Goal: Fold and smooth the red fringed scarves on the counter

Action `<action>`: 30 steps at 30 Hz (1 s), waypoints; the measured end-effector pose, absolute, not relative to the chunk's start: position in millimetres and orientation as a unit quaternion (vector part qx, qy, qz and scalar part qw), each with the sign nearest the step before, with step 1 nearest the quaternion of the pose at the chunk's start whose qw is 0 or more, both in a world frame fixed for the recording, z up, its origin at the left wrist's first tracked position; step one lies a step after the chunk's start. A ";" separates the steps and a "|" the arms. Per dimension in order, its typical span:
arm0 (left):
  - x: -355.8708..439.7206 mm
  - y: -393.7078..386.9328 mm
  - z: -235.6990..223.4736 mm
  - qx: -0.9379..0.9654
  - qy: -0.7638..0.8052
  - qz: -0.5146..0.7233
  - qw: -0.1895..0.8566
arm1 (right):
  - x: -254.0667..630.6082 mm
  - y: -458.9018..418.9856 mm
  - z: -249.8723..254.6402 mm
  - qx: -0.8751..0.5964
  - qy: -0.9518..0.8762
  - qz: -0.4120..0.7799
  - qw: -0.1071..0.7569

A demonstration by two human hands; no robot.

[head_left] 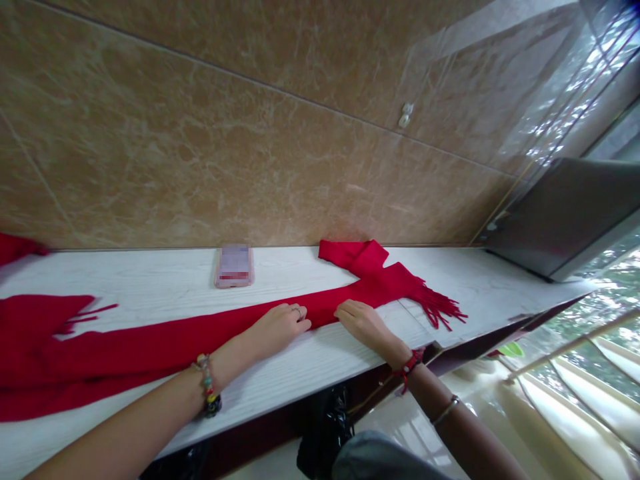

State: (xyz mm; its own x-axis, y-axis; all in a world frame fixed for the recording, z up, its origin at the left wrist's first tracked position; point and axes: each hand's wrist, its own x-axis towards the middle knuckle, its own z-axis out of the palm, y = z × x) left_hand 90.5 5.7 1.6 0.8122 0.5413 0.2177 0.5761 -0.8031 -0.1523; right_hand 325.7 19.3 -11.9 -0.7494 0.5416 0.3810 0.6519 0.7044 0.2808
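Observation:
A long red scarf [165,340] with fringed ends lies stretched across the white wood-grain table [150,280]. One fringed end [435,307] sits at the right, where the scarf is folded back on itself. My left hand [280,325] rests on the scarf near its middle, fingers curled down onto the cloth, a ring on one finger and a beaded bracelet at the wrist. My right hand [363,320] lies just to its right, fingers bent and pressing the scarf's edge, a red cord at the wrist.
A phone in a pink case [234,265] lies at the back of the table by the brown marble wall [250,133]. A grey box [565,220] stands at the far right. A black bag [325,427] hangs below the table's front edge.

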 end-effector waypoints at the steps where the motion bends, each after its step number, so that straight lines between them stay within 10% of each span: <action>1: 89.5 6.2 0.6 -0.945 -0.301 -0.093 0.088 | 331.0 18.8 -13.0 -0.333 -0.913 -0.192 0.139; 12: 90.3 5.5 -2.9 -0.942 -0.324 -0.070 -0.050 | 370.3 23.3 -23.0 -0.397 -0.883 -0.088 0.234; 30: 90.5 1.4 20.2 -0.910 -0.380 0.056 -0.154 | 368.2 19.0 -0.4 -0.445 -0.880 -0.043 0.160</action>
